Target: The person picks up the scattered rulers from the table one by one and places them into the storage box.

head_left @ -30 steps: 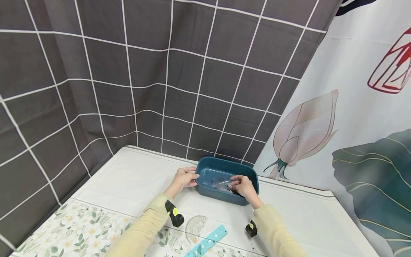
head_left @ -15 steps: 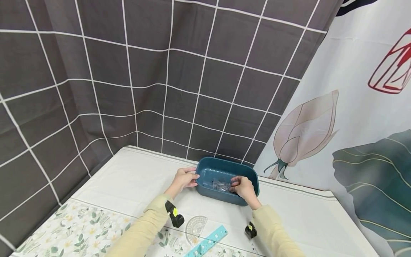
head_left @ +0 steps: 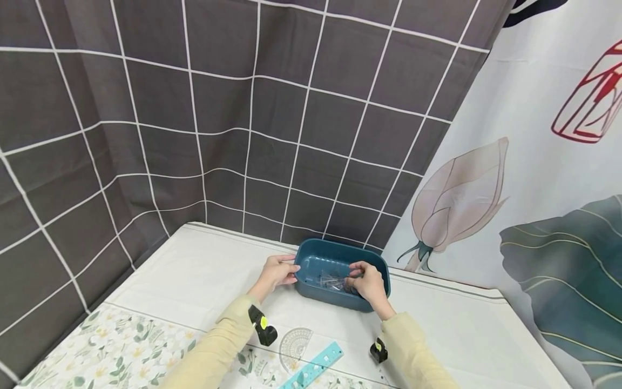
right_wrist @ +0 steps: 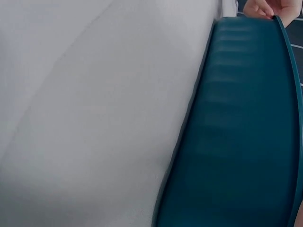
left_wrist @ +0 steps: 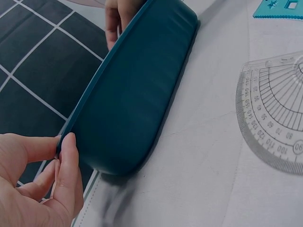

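Observation:
A dark teal bin (head_left: 335,297) stands at the table's back edge, with small clear pieces (head_left: 331,281) on its floor. My left hand (head_left: 275,274) pinches the bin's left rim; in the left wrist view the thumb and fingers of that hand (left_wrist: 47,184) meet at the rim of the bin (left_wrist: 128,94). Inside the bin's right half is my right hand (head_left: 367,283), fingers bent down beside the clear pieces. Whether it holds one of them cannot be told. The right wrist view shows mostly the outer wall of the bin (right_wrist: 236,123).
In front of the bin lie a clear protractor (head_left: 295,348) and a light-blue ruler (head_left: 316,366) with cut-outs. A dark gridded curtain (head_left: 272,135) hangs behind the table, and a white printed cloth (head_left: 525,189) hangs at the right.
The right hand's fingers have shifted slightly within the bin, and the clear pieces beside them look less bunched than at first. My left hand keeps its place on the rim.

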